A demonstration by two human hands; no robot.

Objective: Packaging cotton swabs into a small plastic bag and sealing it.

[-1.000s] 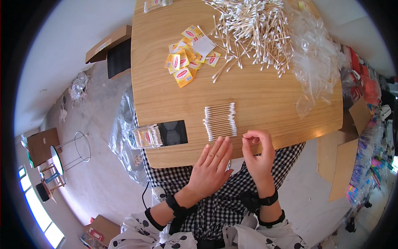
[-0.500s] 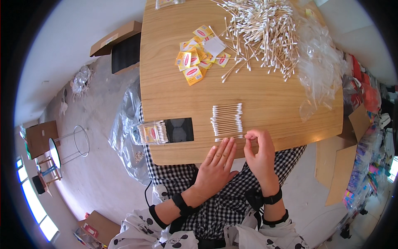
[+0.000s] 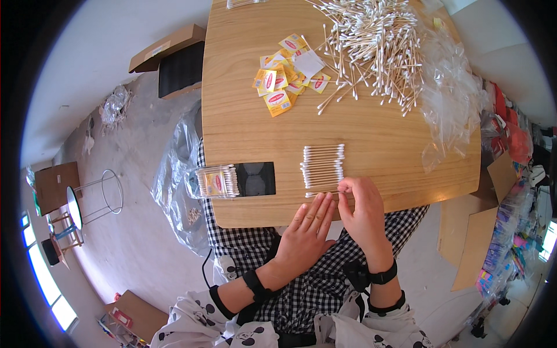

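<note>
A row of cotton swabs (image 3: pixel 324 165) lies side by side on the wooden table (image 3: pixel 249 127) in front of me. My left hand (image 3: pixel 307 231) is flat with its fingers stretched out, the tips just below the row's nearest swab. At that swab's right end, the thumb and forefinger of my right hand (image 3: pixel 364 211) are pinched together on its tip. To the left, a clear pack of cotton swabs (image 3: pixel 217 181) with a yellow label lies beside a dark rectangular piece (image 3: pixel 256 178).
A large heap of loose cotton swabs (image 3: pixel 371 49) covers the far right of the table. Yellow cards (image 3: pixel 278 101) are piled left of it. Crumpled clear plastic bags (image 3: pixel 449 98) lie along the right edge. An open cardboard box (image 3: pixel 473 226) stands right of the table.
My right hand has moved slightly left, bringing its pinched fingers onto the end of the nearest swab. The left hand stays flat below the row. The whole view has shifted a little.
</note>
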